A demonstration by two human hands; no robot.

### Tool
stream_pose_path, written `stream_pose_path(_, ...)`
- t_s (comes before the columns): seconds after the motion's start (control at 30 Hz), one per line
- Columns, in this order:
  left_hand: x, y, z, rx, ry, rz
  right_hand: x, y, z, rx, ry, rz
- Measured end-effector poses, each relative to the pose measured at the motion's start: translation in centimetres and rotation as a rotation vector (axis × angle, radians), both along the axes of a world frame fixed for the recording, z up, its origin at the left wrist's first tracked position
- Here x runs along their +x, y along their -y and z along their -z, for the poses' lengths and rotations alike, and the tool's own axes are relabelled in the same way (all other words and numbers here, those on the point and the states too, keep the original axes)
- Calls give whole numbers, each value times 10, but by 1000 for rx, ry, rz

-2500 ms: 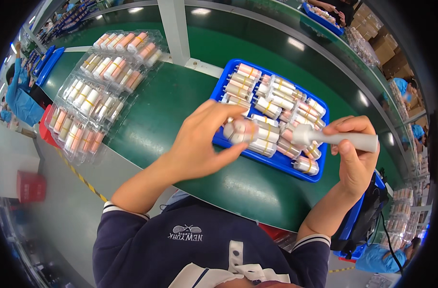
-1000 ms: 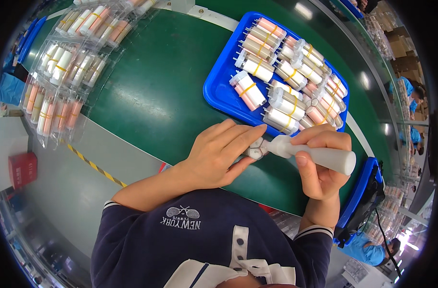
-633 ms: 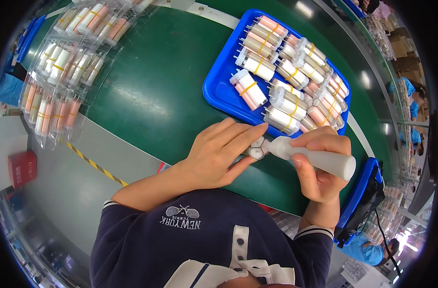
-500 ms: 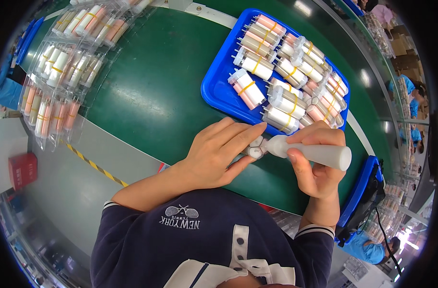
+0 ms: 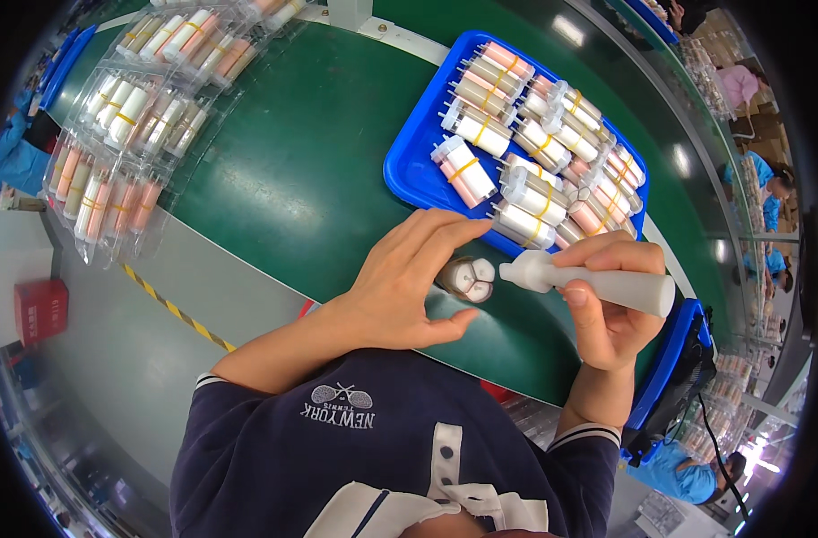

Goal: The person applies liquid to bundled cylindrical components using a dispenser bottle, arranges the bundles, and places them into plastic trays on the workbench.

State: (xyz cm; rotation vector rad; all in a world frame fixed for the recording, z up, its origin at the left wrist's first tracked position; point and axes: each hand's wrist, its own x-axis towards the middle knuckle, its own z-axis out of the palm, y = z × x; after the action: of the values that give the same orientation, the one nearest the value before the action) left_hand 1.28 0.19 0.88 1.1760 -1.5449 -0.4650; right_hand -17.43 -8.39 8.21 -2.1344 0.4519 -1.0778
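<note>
A bundle of three white-ended tubes [image 5: 471, 280] stands end-up on the green table, its ends facing me. My left hand [image 5: 404, 278] curves around the bundle's left side, open, with thumb and fingers spread apart. Whether the palm touches the tubes is hidden. In my right hand [image 5: 610, 296] is a translucent white squeeze bottle [image 5: 637, 289], tilted with its narrow tip pointing left, just beside the bundle's upper end. Beyond both hands, a blue tray [image 5: 407, 175] holds several banded bundles of white, pink and grey-brown tubes [image 5: 463, 170].
Clear plastic blister trays [image 5: 113, 193] with more tubes cover the table's left end. Near the right table edge sits a blue bin [image 5: 682, 345] with a black item against it. A metal-edged rail runs along the far side; people in blue work at the right.
My left fingers have opened away from the tube bundle. The squeeze bottle in my right hand has drawn slightly right, its tip now apart from the tubes.
</note>
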Motion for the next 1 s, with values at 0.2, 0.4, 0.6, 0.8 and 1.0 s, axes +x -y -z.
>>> stream_pose_path(0.2,4,-1,14,-27,103,67,2,-3,-4,-20,-57,-44)
stream_pose_path(0.4,3,-1,14,-33,88,103,6,-2,-4,25,-66,-60)
stream_pose_path(0.6,2,1,17,-43,73,107,8,-1,0,-1,-41,-86)
stream_pose_path(0.8,2,2,16,-57,74,105,9,-1,4,-54,-75,-71)
stream_pose_path(1.0,1,2,17,-61,84,95,9,-2,0,-162,-153,-84)
